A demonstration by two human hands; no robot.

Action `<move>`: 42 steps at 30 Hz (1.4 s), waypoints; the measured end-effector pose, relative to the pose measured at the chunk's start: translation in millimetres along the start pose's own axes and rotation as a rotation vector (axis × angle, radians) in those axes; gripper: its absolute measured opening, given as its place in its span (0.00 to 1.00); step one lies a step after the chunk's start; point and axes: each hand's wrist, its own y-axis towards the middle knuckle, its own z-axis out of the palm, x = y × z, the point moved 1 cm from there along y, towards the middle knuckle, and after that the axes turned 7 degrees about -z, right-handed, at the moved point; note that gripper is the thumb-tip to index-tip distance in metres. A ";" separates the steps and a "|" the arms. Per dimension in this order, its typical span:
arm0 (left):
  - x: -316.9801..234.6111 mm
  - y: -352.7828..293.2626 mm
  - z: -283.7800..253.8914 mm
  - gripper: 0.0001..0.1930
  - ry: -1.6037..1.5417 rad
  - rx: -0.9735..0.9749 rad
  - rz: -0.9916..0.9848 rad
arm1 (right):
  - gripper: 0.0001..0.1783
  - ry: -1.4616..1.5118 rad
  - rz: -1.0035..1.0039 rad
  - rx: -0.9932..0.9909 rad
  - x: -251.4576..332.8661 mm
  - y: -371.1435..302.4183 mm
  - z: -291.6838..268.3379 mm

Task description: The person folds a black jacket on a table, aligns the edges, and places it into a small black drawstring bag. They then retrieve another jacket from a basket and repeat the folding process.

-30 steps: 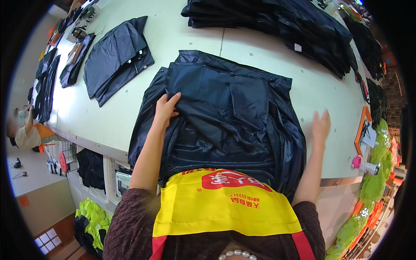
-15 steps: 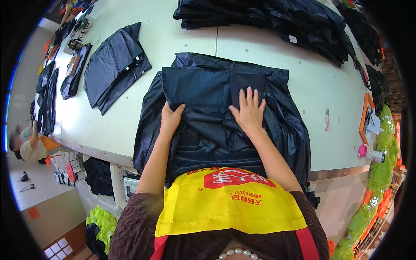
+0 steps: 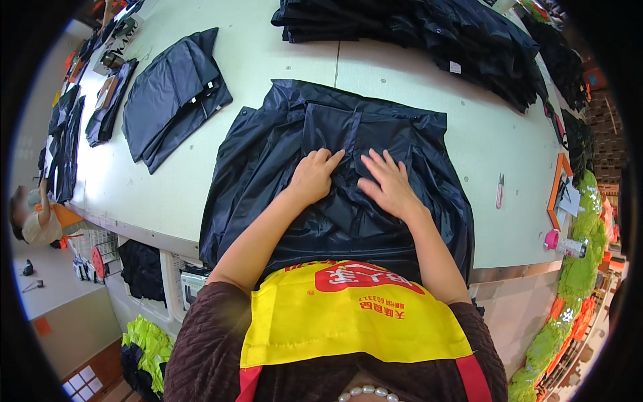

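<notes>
A dark shiny black garment (image 3: 261,187) is spread on the table in front of me, its near part wrinkled. Near its upper middle lies a folded panel (image 3: 328,127) with a vertical seam where its parts meet. My left hand (image 3: 311,177) rests at the panel's lower edge, fingers bent and closed on the cloth. Just to the right, my right hand (image 3: 392,187) is open, palm down on the garment with its fingers spread.
A large pile of black garments (image 3: 415,33) lies at the far side. Another folded black stack (image 3: 171,100) is at the left. Pink-handled thread snips (image 3: 500,192) and an orange frame (image 3: 561,187) lie at the right. Another person (image 3: 43,224) is at the far left.
My left hand has moved right, from the panel's left side to the middle. The panel's left part is now folded inward, making it narrower. My right hand has lowered slightly.
</notes>
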 end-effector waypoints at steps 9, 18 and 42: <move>-16.0 -24.4 -13.7 0.51 0.060 0.169 0.252 | 0.36 -0.258 -0.144 -0.064 -1.2 -14.3 35.4; 10.8 -22.3 0.5 0.22 -0.071 0.118 0.328 | 0.45 -0.333 -0.424 0.018 27.4 -57.9 -5.9; -16.1 -6.9 13.4 0.14 -0.038 -0.103 0.275 | 0.20 -0.430 -0.382 -0.218 -24.7 17.6 18.6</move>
